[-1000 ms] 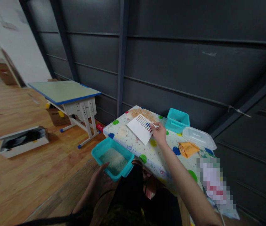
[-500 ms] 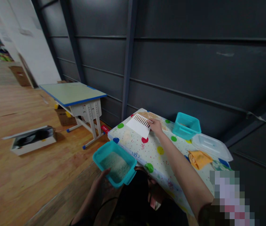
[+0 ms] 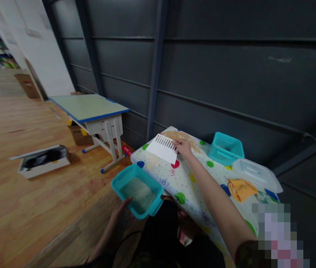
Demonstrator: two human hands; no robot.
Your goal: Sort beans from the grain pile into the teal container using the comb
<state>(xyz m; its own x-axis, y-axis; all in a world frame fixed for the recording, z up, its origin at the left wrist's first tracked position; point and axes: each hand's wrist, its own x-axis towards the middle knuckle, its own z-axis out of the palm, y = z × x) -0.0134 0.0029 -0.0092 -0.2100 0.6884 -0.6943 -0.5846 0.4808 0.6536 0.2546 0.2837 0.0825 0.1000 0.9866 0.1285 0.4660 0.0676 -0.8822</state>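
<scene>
My left hand [image 3: 123,215] grips a teal plastic box [image 3: 159,207] by its near side, thumb over the rim, and holds it just off the table's front-left edge. White rice-like grains [image 3: 139,191] fill its bottom. In my right hand [image 3: 184,147] is a white slotted scraper [image 3: 162,150], a flat plate with a row of slots along its far side. The scraper is low over the patterned tablecloth [image 3: 186,182]; whether it touches the cloth I cannot tell. Light brown grains [image 3: 187,139] lie spread on the cloth behind it. A pale patch of grains lies nearer the front edge.
A second teal box [image 3: 226,149], a clear lid [image 3: 257,175] and a folded orange cloth [image 3: 242,189] are at the table's right end. A dark panel wall [image 3: 216,74] rises behind. On the left stand a desk [image 3: 91,106] and an open white carton [image 3: 46,165].
The scraper has shifted left on the tablecloth, so pale cloth rather than brown grains shows through its slots. The left hand still holds the box in about the same place. The view has turned slightly.
</scene>
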